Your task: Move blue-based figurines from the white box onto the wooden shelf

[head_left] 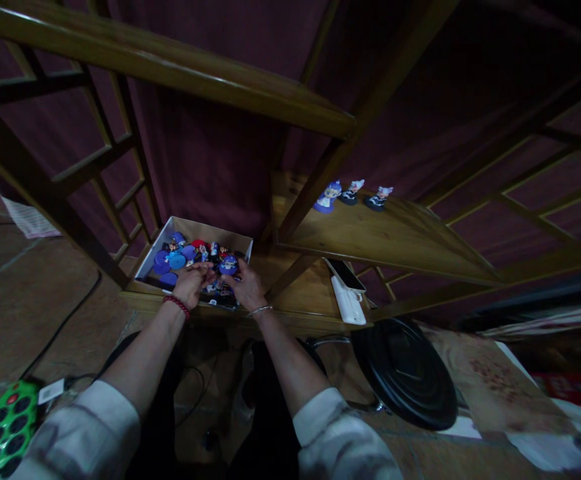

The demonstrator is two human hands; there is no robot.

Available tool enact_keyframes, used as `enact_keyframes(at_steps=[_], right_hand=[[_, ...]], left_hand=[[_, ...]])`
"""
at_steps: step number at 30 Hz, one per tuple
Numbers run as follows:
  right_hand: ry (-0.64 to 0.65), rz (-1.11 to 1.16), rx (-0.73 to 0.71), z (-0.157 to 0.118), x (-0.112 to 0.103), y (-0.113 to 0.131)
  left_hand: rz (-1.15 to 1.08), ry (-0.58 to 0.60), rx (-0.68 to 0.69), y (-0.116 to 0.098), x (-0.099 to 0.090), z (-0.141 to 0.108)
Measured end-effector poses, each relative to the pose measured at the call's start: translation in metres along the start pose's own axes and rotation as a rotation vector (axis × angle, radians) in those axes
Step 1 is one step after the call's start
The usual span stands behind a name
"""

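A cardboard box (143, 269) with white outer sides sits on the low wooden shelf and holds several small figurines in blue, purple, red and black. My right hand (247, 285) is closed on a blue-purple figurine (229, 265) over the box's right part. Just left of it, my left hand (193, 281) reaches over the front of the box with its fingers partly bent; what they hold, if anything, is too small to tell. On the higher shelf (370, 233) stand a purple-haired figurine (328, 197) and two dark-based ones with pale tops (353, 192).
Wooden posts and a thick rail (195, 70) frame the shelves. A phone (345, 275) and a white object (348, 301) lie on the lower shelf, right of the box. A black round stool (405, 373) stands at right, a green power strip (7, 427) at lower left.
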State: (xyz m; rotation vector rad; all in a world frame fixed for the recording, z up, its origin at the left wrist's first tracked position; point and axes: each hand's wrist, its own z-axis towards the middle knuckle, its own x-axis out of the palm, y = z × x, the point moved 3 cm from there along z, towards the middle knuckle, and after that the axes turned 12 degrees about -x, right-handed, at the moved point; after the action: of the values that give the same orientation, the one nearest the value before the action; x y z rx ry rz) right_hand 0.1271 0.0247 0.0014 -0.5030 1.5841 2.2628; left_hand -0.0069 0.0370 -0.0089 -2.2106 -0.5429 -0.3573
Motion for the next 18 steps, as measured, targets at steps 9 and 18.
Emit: enact_keyframes(at_steps=[9, 18], right_hand=[[-0.009, 0.049, 0.000, -0.008, -0.006, -0.002], [-0.033, 0.015, -0.034, -0.022, -0.016, -0.001]], left_hand=[[0.091, 0.189, 0.014, 0.003, 0.011, -0.007], [0.157, 0.282, 0.122, 0.017, 0.019, -0.016]])
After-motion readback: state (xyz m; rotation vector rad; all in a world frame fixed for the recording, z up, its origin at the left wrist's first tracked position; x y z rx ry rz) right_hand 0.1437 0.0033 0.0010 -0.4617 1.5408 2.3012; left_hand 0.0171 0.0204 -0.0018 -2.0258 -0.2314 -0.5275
